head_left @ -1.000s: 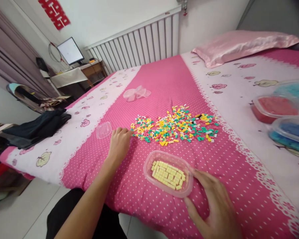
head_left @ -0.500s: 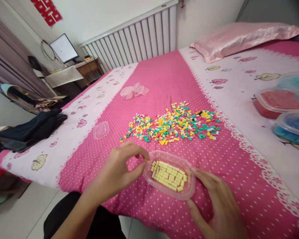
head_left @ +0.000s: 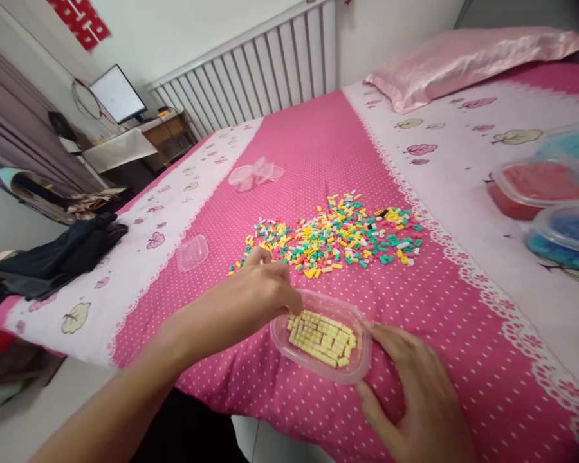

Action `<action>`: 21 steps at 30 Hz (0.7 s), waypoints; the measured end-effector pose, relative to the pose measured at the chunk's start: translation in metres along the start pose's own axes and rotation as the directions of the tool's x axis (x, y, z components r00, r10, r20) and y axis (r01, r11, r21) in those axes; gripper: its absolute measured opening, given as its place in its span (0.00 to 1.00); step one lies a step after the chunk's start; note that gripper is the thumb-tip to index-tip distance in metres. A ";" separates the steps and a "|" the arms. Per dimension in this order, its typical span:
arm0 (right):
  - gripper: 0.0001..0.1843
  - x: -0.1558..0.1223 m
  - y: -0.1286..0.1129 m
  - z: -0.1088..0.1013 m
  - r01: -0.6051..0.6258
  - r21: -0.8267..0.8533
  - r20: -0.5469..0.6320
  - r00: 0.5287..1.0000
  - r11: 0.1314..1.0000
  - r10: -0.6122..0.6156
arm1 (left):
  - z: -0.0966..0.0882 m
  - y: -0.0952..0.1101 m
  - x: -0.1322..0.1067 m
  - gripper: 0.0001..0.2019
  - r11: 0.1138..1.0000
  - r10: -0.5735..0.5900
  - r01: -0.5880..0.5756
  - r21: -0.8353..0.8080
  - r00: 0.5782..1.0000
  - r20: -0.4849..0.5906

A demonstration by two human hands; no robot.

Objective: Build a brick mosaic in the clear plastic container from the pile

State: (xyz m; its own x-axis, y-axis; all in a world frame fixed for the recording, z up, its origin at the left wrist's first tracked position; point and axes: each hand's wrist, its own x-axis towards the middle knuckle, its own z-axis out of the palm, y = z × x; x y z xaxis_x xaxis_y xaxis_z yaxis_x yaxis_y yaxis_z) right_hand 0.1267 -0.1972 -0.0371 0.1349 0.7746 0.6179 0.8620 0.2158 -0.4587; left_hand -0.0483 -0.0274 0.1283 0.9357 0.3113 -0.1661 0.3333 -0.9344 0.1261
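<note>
A clear plastic container rests on the pink bedspread, with pale yellow toy building bricks laid in close rows inside it. My left hand reaches over its left end, fingers pinched together and pointing down at the edge of the rows. Whatever sits between those fingertips is too small and hidden to make out. On the opposite side, my right hand grips the container's right end, thumb at the near rim and fingers along the far corner. Just beyond lies a loose pile of mixed yellow, green, white and pink bricks.
Clear lids lie farther back on the bedspread, and another clear lid lies to the left. At the right stand a tub of red contents and a blue one. A pink pillow is at the back right.
My left hand has moved from beside the container's left rim to over its inside, turning palm down with fingertips at the yellow bricks. My right hand keeps its place on the right end.
</note>
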 end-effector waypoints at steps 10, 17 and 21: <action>0.24 0.007 -0.003 -0.003 -0.053 0.096 -0.007 0.999 0.994 0.054 | -0.004 0.008 0.026 0.12 0.926 0.220 -0.285 0.248 0.941 0.259; 0.22 0.008 -0.004 -0.003 -0.078 0.116 0.008 0.997 0.990 0.078 | 0.003 0.005 0.038 0.16 0.883 0.276 -0.366 0.294 0.912 0.305; 0.22 0.007 -0.004 -0.005 -0.075 0.124 0.002 0.997 0.989 0.075 | 0.004 0.009 0.039 0.16 0.887 0.251 -0.344 0.308 0.919 0.304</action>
State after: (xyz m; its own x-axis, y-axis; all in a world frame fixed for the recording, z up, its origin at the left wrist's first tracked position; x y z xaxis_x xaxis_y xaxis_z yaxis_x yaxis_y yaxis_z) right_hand 0.1263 -0.1955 -0.0279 0.1983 0.7900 0.5801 0.7824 0.2289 -0.5791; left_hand -0.0098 -0.0242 0.1187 0.9085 -0.0010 -0.4179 -0.0620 -0.9893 -0.1324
